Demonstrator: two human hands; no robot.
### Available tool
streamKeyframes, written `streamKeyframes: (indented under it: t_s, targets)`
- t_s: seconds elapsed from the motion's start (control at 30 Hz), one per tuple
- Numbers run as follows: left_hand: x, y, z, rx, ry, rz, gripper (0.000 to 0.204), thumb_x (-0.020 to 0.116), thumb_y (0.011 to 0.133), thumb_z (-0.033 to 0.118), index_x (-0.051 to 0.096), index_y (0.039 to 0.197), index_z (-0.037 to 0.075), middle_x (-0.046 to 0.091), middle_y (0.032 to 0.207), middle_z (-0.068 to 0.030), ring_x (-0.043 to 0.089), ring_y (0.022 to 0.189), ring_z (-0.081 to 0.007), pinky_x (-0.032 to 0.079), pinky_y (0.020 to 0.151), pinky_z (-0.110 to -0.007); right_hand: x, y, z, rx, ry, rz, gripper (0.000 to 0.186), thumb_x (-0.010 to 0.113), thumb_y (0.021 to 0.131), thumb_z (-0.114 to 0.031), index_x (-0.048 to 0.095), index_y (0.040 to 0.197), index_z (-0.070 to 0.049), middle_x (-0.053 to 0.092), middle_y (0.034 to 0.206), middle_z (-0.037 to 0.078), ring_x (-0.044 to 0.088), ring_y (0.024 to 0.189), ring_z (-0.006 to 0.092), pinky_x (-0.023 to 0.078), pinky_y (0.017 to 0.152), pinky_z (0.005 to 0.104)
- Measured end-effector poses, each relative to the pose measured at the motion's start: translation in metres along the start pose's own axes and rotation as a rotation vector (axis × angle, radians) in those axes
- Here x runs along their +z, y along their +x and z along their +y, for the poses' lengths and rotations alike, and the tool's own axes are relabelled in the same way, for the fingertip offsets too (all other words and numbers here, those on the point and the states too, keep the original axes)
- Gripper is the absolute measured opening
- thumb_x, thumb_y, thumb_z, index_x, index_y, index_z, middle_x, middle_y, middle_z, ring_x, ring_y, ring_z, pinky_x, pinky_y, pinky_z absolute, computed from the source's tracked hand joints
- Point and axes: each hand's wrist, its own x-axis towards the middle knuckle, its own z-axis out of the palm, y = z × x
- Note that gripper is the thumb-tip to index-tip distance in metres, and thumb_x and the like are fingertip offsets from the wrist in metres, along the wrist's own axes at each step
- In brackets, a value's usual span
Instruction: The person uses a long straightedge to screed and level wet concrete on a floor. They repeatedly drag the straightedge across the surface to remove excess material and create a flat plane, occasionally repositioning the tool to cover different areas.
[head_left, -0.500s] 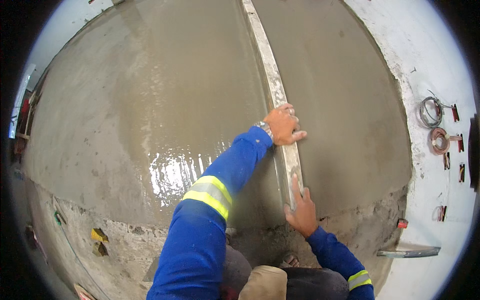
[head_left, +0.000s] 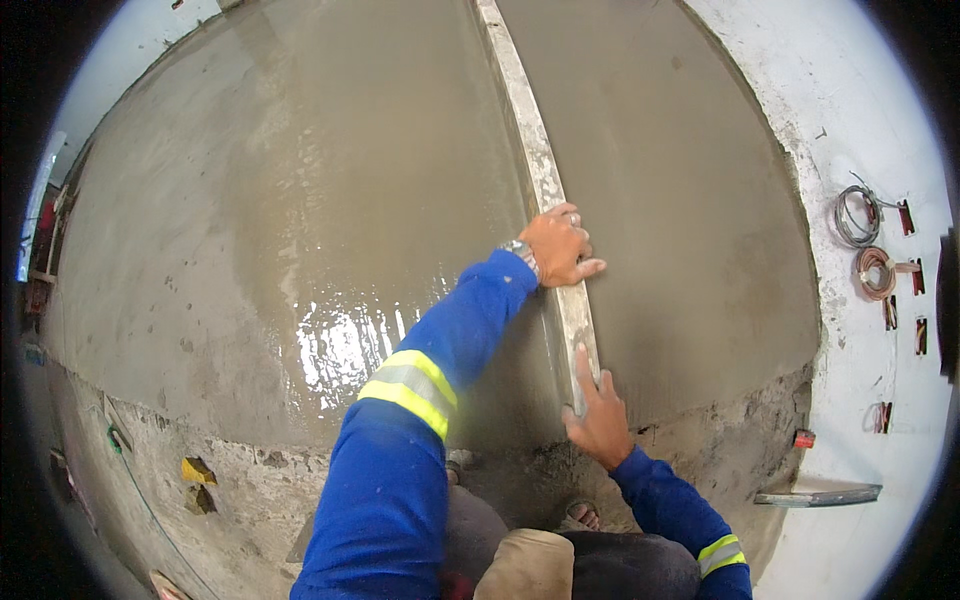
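Note:
A long, pale straightedge (head_left: 528, 110), smeared with cement, runs from the top of the picture down to my right hand. It lies against a broad wet grey cement surface (head_left: 400, 150). My left hand (head_left: 560, 246) grips it from above, fingers over the bar and thumb pointing right. Lower down, close to the near end, my right hand (head_left: 599, 425) holds the bar with the index finger stretched along its face and the thumb at its left side. Both sleeves are blue with reflective bands, and a watch (head_left: 522, 255) sits on my left wrist.
At right, a white wall (head_left: 850, 330) carries a grey cable coil (head_left: 857, 217), a reddish cable coil (head_left: 876, 273) and several wall boxes with wires. A flat bar (head_left: 818, 495) lies at lower right. Yellow lumps (head_left: 198, 470) and a thin hose (head_left: 150, 510) are at lower left.
The straightedge and both hands have shifted slightly to the left across the wet cement. My grip looks the same.

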Motion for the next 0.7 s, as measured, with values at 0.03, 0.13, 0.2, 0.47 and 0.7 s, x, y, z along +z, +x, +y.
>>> streamKeyframes:
  t_s: [0.03, 0.13, 0.2, 0.47, 0.7]
  targets:
    - [-0.002, -0.002, 0.004, 0.014, -0.005, -0.002, 0.048, 0.053, 0.091, 0.048, 0.075, 0.074, 0.009, 0.068, 0.075, -0.009, 0.064, 0.089, -0.0301, 0.039, 0.107, -0.044, 0.002, -0.009, 0.0, 0.005, 0.0, -0.009, 0.101, 0.069, 0.073, -0.008, 0.014, 0.157, -0.018, 0.048, 0.11, 0.032, 0.057, 0.091, 0.0519, 0.051, 0.082, 0.0532]
    - [-0.002, -0.005, 0.011, 0.047, -0.005, 0.021, 0.049, 0.052, 0.091, 0.048, 0.075, 0.074, 0.009, 0.068, 0.076, -0.0089, 0.064, 0.09, -0.0306, 0.039, 0.108, -0.044, 0.003, -0.01, 0.001, -0.011, -0.006, 0.02, 0.101, 0.068, 0.073, -0.007, 0.013, 0.157, -0.019, 0.049, 0.11, 0.032, 0.057, 0.09, 0.0528, 0.051, 0.081, 0.0538]
    - [0.0, 0.004, 0.001, 0.068, 0.016, 0.061, 0.048, 0.053, 0.091, 0.048, 0.074, 0.073, 0.009, 0.068, 0.075, -0.009, 0.064, 0.09, -0.0311, 0.039, 0.108, -0.043, 0.001, -0.004, 0.003, -0.02, -0.013, 0.037, 0.101, 0.068, 0.073, -0.009, 0.014, 0.157, -0.019, 0.049, 0.109, 0.031, 0.057, 0.089, 0.0519, 0.051, 0.081, 0.0531]
    - [-0.006, 0.0, 0.005, -0.009, 0.014, 0.031, 0.047, 0.055, 0.09, 0.048, 0.073, 0.07, 0.009, 0.067, 0.075, -0.0086, 0.062, 0.091, -0.0306, 0.041, 0.106, -0.043, -0.002, -0.004, 0.004, -0.05, -0.018, 0.018, 0.1, 0.069, 0.072, -0.016, 0.016, 0.157, -0.021, 0.049, 0.107, 0.029, 0.058, 0.087, 0.0501, 0.052, 0.077, 0.0516]
    - [-0.02, -0.013, 0.023, 0.049, -0.017, -0.005, 0.043, 0.059, 0.089, 0.043, 0.073, 0.069, 0.008, 0.065, 0.072, -0.0079, 0.062, 0.086, -0.0292, 0.042, 0.105, -0.044, 0.003, -0.027, -0.005, -0.04, 0.004, -0.037, 0.101, 0.07, 0.074, -0.02, 0.013, 0.157, -0.022, 0.049, 0.109, 0.03, 0.059, 0.092, 0.0507, 0.052, 0.08, 0.0544]
